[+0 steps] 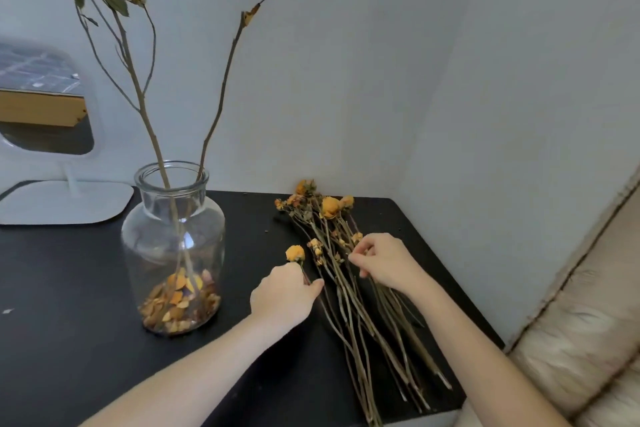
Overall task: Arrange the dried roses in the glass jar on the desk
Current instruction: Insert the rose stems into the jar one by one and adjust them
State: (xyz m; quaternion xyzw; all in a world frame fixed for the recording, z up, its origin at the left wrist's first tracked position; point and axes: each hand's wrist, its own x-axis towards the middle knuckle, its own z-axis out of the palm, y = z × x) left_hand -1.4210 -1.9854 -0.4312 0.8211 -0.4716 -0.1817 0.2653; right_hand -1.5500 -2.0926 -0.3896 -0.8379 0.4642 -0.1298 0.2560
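A clear glass jar (173,246) stands on the black desk (69,288), with loose orange petals at its bottom and two tall dried stems (152,128) rising from its mouth. To its right lies a pile of dried yellow roses (332,218), heads toward the wall, stems toward the front edge. My left hand (284,295) pinches the stem of one rose with a round yellow head (295,253) at the pile's left side. My right hand (384,262) rests on the pile, fingers curled around small buds and stems.
A white mirror on a stand (52,149) sits at the back left of the desk. White walls meet in a corner behind the roses. A beige sofa (581,340) adjoins the desk's right edge.
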